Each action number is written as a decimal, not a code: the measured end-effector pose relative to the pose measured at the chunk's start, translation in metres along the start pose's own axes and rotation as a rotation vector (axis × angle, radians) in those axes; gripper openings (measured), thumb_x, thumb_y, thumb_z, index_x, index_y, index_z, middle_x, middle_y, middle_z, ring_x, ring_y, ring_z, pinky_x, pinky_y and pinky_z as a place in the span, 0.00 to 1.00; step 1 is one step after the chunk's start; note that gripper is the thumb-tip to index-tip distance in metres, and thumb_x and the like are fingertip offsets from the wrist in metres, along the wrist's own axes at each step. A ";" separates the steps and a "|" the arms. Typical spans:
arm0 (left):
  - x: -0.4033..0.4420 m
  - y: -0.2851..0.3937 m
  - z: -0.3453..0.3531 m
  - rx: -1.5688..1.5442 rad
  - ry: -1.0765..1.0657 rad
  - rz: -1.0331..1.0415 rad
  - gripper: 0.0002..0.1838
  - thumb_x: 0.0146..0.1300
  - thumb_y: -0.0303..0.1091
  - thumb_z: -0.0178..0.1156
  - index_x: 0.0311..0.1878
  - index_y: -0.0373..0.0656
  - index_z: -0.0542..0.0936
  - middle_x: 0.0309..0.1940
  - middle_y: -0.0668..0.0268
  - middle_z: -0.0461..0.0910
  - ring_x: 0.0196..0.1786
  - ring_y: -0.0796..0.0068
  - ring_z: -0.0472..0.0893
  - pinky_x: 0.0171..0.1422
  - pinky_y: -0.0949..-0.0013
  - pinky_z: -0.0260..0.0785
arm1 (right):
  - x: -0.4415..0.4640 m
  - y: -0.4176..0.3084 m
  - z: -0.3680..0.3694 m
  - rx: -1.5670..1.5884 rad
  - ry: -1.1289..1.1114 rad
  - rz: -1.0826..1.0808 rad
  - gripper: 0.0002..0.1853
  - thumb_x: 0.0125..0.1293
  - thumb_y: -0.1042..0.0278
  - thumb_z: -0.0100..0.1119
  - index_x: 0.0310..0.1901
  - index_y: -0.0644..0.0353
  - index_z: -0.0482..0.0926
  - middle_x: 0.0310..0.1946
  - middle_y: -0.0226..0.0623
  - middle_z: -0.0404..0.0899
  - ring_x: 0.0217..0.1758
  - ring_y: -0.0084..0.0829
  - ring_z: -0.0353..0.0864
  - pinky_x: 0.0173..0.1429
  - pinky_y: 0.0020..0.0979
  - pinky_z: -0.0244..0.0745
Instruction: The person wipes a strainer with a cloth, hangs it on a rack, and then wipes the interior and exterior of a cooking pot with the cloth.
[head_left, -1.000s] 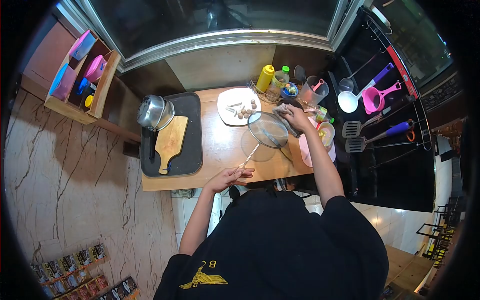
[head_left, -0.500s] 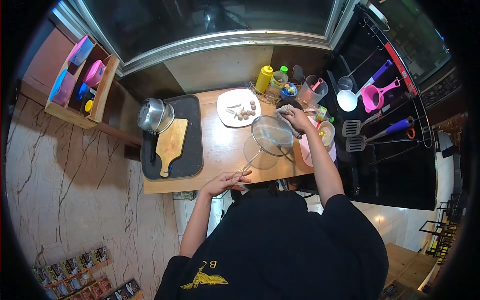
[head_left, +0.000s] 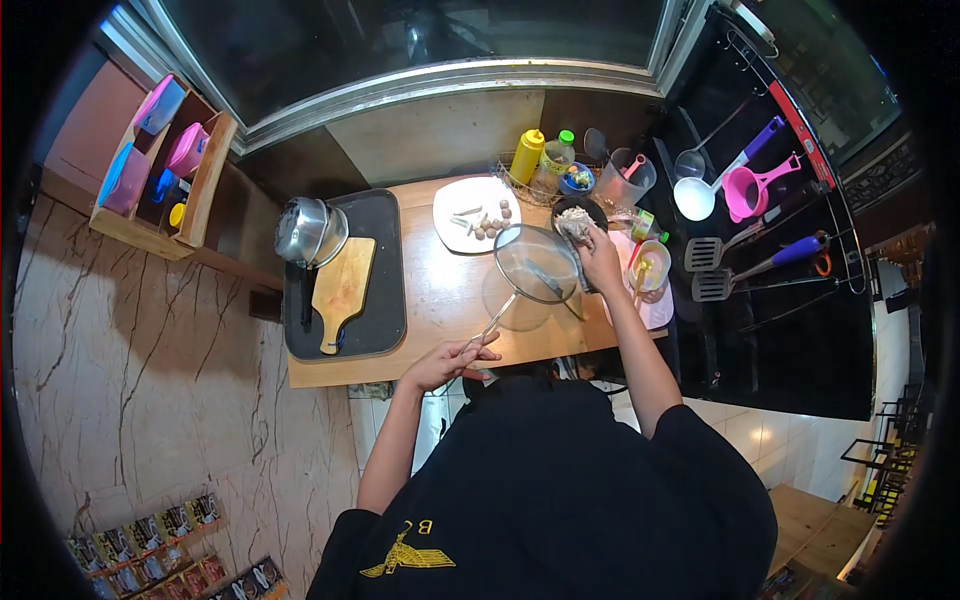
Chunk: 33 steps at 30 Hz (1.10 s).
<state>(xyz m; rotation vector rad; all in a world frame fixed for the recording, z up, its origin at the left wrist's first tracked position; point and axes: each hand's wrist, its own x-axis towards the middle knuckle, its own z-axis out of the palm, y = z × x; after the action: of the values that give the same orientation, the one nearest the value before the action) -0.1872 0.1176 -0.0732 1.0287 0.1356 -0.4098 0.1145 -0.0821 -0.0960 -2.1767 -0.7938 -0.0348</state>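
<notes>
My left hand (head_left: 447,364) grips the thin handle of a round wire strainer (head_left: 537,264), whose mesh bowl is held over the wooden table (head_left: 430,300). In my right hand (head_left: 600,257) is a crumpled grey cloth (head_left: 575,224), bunched at the fingers beside the strainer's right rim. Beneath and behind the cloth is a dark round bowl or pan (head_left: 592,208), partly covered. A white plate (head_left: 462,233) with several brown balls and pale pieces lies behind the strainer. Right of my right hand, a clear container (head_left: 654,266) stands on a pink board (head_left: 660,312).
At the left, a black tray (head_left: 386,290) carries a metal pot (head_left: 304,233) and a wooden cutting board (head_left: 345,284). A wire basket with a yellow bottle (head_left: 527,157) stands at the back. Ladles and spatulas (head_left: 706,254) hang at the right.
The cloth and my right hand have shifted slightly, with the cloth now bunched up over the dark bowl. The strainer dipped right and then came back left. My left hand stays on its handle.
</notes>
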 end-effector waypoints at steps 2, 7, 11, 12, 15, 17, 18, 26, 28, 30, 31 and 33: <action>0.002 0.000 -0.003 0.011 0.004 -0.004 0.18 0.72 0.41 0.48 0.52 0.38 0.78 0.74 0.58 0.52 0.71 0.66 0.63 0.60 0.59 0.73 | -0.009 -0.011 0.001 -0.016 -0.009 0.008 0.21 0.58 0.72 0.55 0.55 0.55 0.74 0.46 0.46 0.76 0.49 0.51 0.76 0.52 0.42 0.73; 0.007 0.000 -0.008 0.039 0.012 -0.017 0.18 0.72 0.41 0.48 0.53 0.38 0.77 0.74 0.60 0.52 0.71 0.67 0.62 0.62 0.60 0.71 | -0.024 -0.045 0.001 0.018 -0.017 -0.008 0.22 0.57 0.73 0.55 0.55 0.51 0.74 0.43 0.45 0.75 0.48 0.50 0.77 0.50 0.42 0.73; 0.010 -0.003 -0.010 0.065 0.035 -0.035 0.18 0.72 0.41 0.49 0.53 0.39 0.77 0.74 0.61 0.52 0.72 0.67 0.61 0.62 0.60 0.70 | -0.032 -0.068 0.003 0.041 -0.125 0.006 0.26 0.54 0.77 0.55 0.57 0.51 0.73 0.45 0.46 0.75 0.47 0.50 0.77 0.50 0.40 0.74; 0.010 -0.004 -0.010 0.064 0.046 -0.044 0.18 0.72 0.41 0.49 0.53 0.39 0.77 0.74 0.61 0.53 0.72 0.67 0.60 0.62 0.60 0.70 | -0.034 -0.072 0.005 0.038 -0.139 -0.032 0.26 0.54 0.77 0.55 0.57 0.51 0.73 0.46 0.46 0.75 0.47 0.51 0.77 0.50 0.41 0.74; 0.015 -0.007 -0.008 0.096 0.051 -0.042 0.18 0.72 0.41 0.49 0.53 0.38 0.78 0.73 0.60 0.54 0.71 0.66 0.61 0.62 0.60 0.70 | -0.041 -0.089 0.014 0.031 -0.107 -0.117 0.24 0.53 0.74 0.59 0.55 0.48 0.76 0.42 0.42 0.75 0.45 0.48 0.77 0.46 0.42 0.74; 0.018 -0.008 -0.006 0.103 0.043 -0.039 0.18 0.72 0.41 0.49 0.52 0.38 0.78 0.73 0.59 0.54 0.71 0.66 0.61 0.62 0.60 0.70 | -0.043 -0.097 0.018 -0.024 -0.142 -0.297 0.24 0.53 0.74 0.61 0.54 0.47 0.76 0.42 0.42 0.74 0.45 0.47 0.77 0.45 0.42 0.75; 0.018 -0.009 -0.005 0.109 0.036 -0.038 0.18 0.72 0.42 0.49 0.52 0.38 0.78 0.73 0.59 0.54 0.71 0.66 0.62 0.62 0.60 0.70 | -0.042 -0.100 0.018 -0.073 -0.205 -0.337 0.23 0.53 0.73 0.62 0.53 0.48 0.77 0.42 0.42 0.74 0.45 0.46 0.78 0.44 0.42 0.75; 0.020 -0.016 0.005 0.152 0.021 -0.052 0.21 0.71 0.45 0.50 0.54 0.37 0.77 0.73 0.59 0.53 0.70 0.64 0.64 0.62 0.61 0.70 | 0.026 -0.093 0.005 -0.307 -0.323 -0.363 0.17 0.57 0.70 0.57 0.50 0.50 0.78 0.41 0.45 0.74 0.43 0.47 0.79 0.44 0.44 0.75; 0.019 -0.016 0.009 0.175 -0.018 -0.052 0.21 0.71 0.45 0.50 0.55 0.36 0.76 0.73 0.59 0.53 0.69 0.65 0.64 0.62 0.61 0.70 | 0.043 -0.093 0.001 -0.335 -0.348 -0.329 0.13 0.60 0.70 0.52 0.46 0.52 0.79 0.42 0.46 0.75 0.42 0.47 0.80 0.46 0.45 0.75; 0.019 -0.016 0.014 0.202 -0.032 -0.066 0.23 0.71 0.46 0.49 0.57 0.36 0.76 0.73 0.60 0.53 0.69 0.66 0.65 0.62 0.61 0.70 | 0.053 -0.096 0.001 -0.380 -0.407 -0.327 0.12 0.60 0.71 0.52 0.45 0.53 0.79 0.42 0.46 0.75 0.43 0.47 0.80 0.46 0.45 0.75; 0.020 -0.016 0.015 0.203 -0.032 -0.066 0.23 0.71 0.46 0.49 0.57 0.36 0.76 0.73 0.60 0.53 0.69 0.66 0.65 0.62 0.61 0.70 | 0.055 -0.101 0.001 -0.423 -0.468 -0.329 0.12 0.60 0.72 0.51 0.44 0.53 0.79 0.43 0.45 0.75 0.44 0.47 0.80 0.47 0.45 0.75; 0.021 -0.017 0.018 0.227 0.009 -0.039 0.23 0.73 0.45 0.46 0.55 0.32 0.75 0.72 0.61 0.55 0.64 0.67 0.70 0.60 0.62 0.73 | 0.052 -0.105 0.005 -0.470 -0.531 -0.342 0.11 0.60 0.72 0.50 0.44 0.54 0.79 0.44 0.44 0.76 0.45 0.46 0.81 0.47 0.45 0.76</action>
<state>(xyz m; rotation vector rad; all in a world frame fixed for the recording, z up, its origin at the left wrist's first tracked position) -0.1758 0.0894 -0.0839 1.2524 0.1189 -0.4638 0.0975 -0.0001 -0.0135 -2.4916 -1.5882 0.2124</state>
